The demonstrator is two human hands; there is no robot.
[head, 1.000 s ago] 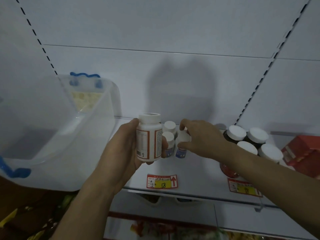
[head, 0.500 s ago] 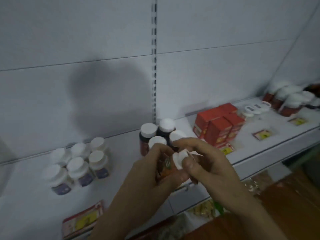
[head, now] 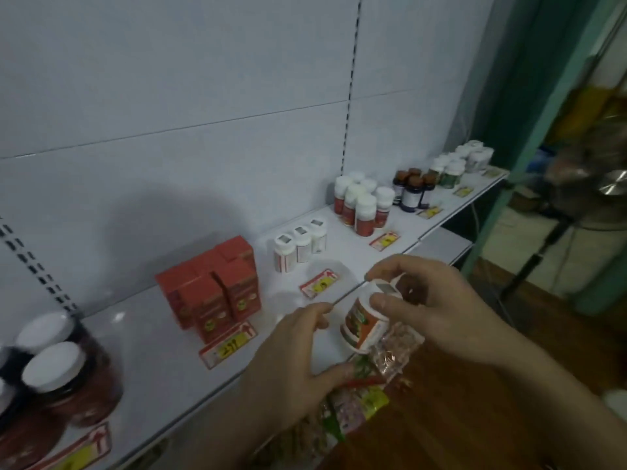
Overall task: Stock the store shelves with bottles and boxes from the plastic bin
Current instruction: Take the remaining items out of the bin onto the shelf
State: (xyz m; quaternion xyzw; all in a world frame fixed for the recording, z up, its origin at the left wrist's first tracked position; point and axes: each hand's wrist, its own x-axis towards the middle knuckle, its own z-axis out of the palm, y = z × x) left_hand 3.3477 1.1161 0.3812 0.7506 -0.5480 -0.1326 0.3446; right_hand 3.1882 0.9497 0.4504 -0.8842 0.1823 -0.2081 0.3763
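Shelf already carries many bottles and boxes; right hand grips one orange-labelled bottle unplaced, left hand half-open beside it.

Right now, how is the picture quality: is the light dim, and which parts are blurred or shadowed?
Head view: the light is dim and bluish; the dark jars at the near left are smeared by blur; a broad soft shadow lies on the back panel above the red boxes; the shelf edge bows from the wide lens; the bottle in the right hand stays fairly legible.

Orange-and-green labelled bottle with white cap — red boxes on white shelf
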